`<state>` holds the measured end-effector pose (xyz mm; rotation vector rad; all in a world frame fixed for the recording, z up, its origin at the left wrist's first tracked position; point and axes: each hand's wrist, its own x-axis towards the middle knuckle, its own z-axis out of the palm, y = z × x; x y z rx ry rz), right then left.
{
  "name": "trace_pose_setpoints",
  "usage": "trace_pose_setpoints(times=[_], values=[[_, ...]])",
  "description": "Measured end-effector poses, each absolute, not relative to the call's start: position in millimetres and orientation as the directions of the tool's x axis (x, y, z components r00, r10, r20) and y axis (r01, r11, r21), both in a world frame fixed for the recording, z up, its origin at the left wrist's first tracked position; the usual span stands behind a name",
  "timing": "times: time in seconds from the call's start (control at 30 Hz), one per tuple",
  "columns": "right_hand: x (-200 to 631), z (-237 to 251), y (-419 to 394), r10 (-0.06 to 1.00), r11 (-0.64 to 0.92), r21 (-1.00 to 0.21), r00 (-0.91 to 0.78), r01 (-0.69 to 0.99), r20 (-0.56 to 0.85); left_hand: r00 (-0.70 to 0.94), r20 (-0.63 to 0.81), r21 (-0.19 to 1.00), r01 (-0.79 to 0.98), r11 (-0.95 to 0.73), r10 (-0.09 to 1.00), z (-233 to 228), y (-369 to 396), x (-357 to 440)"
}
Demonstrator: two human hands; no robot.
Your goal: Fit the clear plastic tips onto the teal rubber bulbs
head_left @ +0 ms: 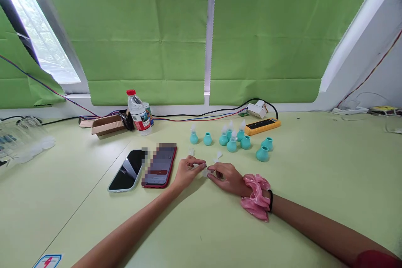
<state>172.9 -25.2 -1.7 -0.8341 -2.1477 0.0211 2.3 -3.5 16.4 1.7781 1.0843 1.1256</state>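
My left hand [188, 171] and my right hand [226, 178] meet on the pale green table [314, 176], fingertips together around a small clear plastic piece [205, 171]. Both hands pinch it; its shape is hard to make out. Two more clear tips [217, 156] [191, 151] lie on the table just beyond my fingers. Further back stand several teal rubber bulbs [231, 144], some with clear tips fitted, some without, such as one at the right [262, 153]. A pink scrunchie [256, 201] is on my right wrist.
Two phones lie left of my hands, a black one [127, 170] and a red one [160, 165]. A water bottle [138, 113], a small cardboard box [106, 124], a yellow power strip [262, 125] and cables sit along the back edge. Clear plastic packaging [21, 138] is at far left.
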Motion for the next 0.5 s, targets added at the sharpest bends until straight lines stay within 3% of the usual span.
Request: trace_pose_setpoints(times=[0.23,0.5], values=[[172.7,0.9,-23.0,0.671,0.719,-0.449,-0.361,0.531,0.648,0.285,0.216,0.944,0.183,-0.275,0.934,15.1,-0.3,-0.9],[172.3,5.3,-24.8,0.688,0.701,-0.484,-0.316,0.525,0.653,0.316,0.276,0.925,0.171,-0.34,0.908,15.2,-1.9,-2.2]])
